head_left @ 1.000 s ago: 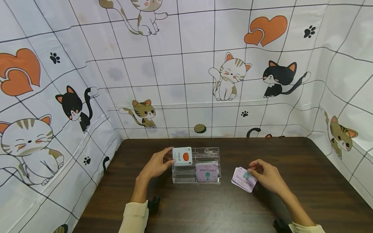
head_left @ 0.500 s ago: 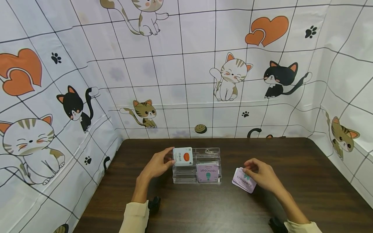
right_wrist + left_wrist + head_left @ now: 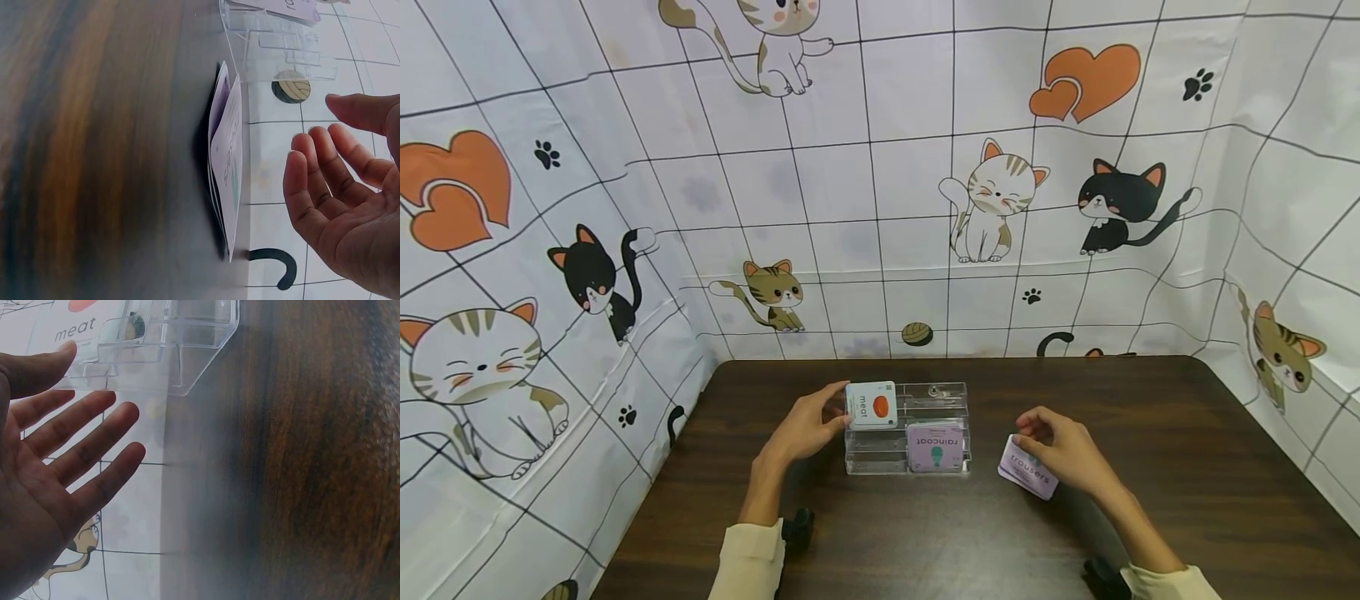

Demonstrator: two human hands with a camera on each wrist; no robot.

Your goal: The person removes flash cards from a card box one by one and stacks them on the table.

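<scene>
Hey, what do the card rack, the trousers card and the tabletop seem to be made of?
The card rack looks like clear, glossy plastic, perhaps acrylic: dark wood tones show through. The trousers card seems smooth printed cardstock, possibly coated, judging by its thin edge. The tabletop appears wood or wood-look laminate, with streaky grain and soft sheen.

I count one left hand point(image 3: 805, 425), one right hand point(image 3: 1063, 448), one table point(image 3: 925, 533) and one clear rack point(image 3: 875, 457). Face up, I make out one meat card point(image 3: 871, 406), one raincoat card point(image 3: 936, 447) and one trousers card point(image 3: 1031, 476), with at least one more card point(image 3: 218, 100) beneath. The printed cloth point(image 3: 835, 183) bears four paw prints point(image 3: 1198, 86) and four orange hearts point(image 3: 1101, 75).
</scene>
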